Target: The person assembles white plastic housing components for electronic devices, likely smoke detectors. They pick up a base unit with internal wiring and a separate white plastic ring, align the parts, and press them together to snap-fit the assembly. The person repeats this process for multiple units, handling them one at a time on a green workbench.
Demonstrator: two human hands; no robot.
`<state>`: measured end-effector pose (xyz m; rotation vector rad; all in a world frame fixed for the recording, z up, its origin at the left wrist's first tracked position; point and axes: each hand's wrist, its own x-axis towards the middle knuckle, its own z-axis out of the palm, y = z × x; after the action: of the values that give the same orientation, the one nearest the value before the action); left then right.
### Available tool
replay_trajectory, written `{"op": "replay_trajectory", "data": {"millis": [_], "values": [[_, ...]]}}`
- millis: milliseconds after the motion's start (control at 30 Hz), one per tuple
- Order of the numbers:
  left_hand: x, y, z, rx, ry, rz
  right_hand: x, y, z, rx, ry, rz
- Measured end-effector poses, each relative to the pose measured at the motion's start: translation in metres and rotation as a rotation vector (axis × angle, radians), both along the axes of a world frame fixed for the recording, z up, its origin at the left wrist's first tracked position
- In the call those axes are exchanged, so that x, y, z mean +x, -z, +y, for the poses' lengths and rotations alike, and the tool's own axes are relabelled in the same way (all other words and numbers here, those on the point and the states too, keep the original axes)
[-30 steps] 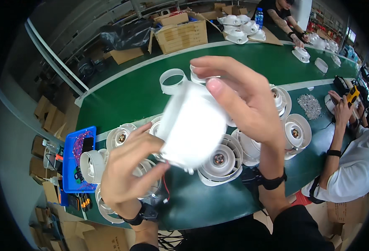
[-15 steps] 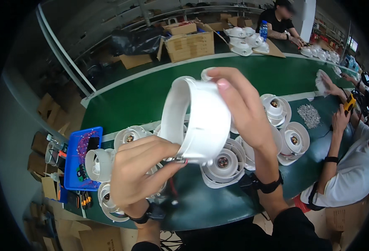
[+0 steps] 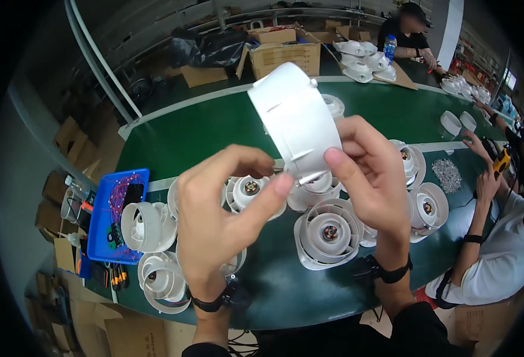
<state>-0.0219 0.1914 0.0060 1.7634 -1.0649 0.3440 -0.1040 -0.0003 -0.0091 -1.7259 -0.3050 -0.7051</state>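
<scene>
Both my hands hold up a white plastic ring (image 3: 300, 119), a wide curved band with small ribs and a peg on its outer wall. My right hand (image 3: 375, 178) grips its lower right side between thumb and fingers. With thumb and forefinger, my left hand (image 3: 220, 208) pinches at its lower edge; a small dark bit shows there, too small to name. Below the ring, a round white fan housing (image 3: 330, 235) with a copper-wound motor core sits on the bench. Another fan housing (image 3: 251, 189) stands behind my left hand, partly hidden by it.
At left, a blue tray (image 3: 104, 232) holds wires and circuit boards beside several screwdrivers (image 3: 118, 276). More housings (image 3: 162, 279) stand on the green bench (image 3: 274, 291). A pile of screws (image 3: 447, 175) lies right, near a co-worker's hand (image 3: 485, 178) with a yellow-black tool. Cartons (image 3: 285, 59) stand at the back.
The ring has turned, its opening now facing away and its outer wall toward me. My right hand has moved from its top to its lower side. Far right, a co-worker's hand has released a white ring.
</scene>
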Motion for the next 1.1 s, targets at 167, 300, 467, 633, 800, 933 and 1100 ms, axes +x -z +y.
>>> {"op": "replay_trajectory", "data": {"millis": [167, 300, 467, 633, 800, 933, 1100], "values": [[-0.001, -0.001, -0.006, -0.076, -0.081, 0.106, 0.009, 0.009, 0.016, -0.113, -0.017, -0.032], [0.005, 0.009, -0.004, 0.016, -0.171, 0.093, 0.012, 0.012, 0.018, -0.024, -0.019, 0.08], [0.016, 0.009, -0.004, -0.009, -0.35, 0.018, 0.017, 0.017, 0.011, -0.076, -0.001, 0.001], [0.015, 0.007, -0.002, -0.126, -0.268, 0.099, 0.016, 0.011, 0.007, -0.106, -0.009, 0.048], [0.009, 0.003, -0.002, 0.069, -0.187, 0.168, 0.017, 0.013, 0.009, -0.187, 0.046, -0.005], [0.014, 0.009, -0.001, -0.052, -0.15, 0.143, 0.017, 0.009, 0.009, -0.226, 0.027, -0.03], [0.012, 0.007, -0.001, 0.047, -0.16, 0.123, 0.016, 0.01, 0.006, -0.212, 0.02, -0.008]]}}
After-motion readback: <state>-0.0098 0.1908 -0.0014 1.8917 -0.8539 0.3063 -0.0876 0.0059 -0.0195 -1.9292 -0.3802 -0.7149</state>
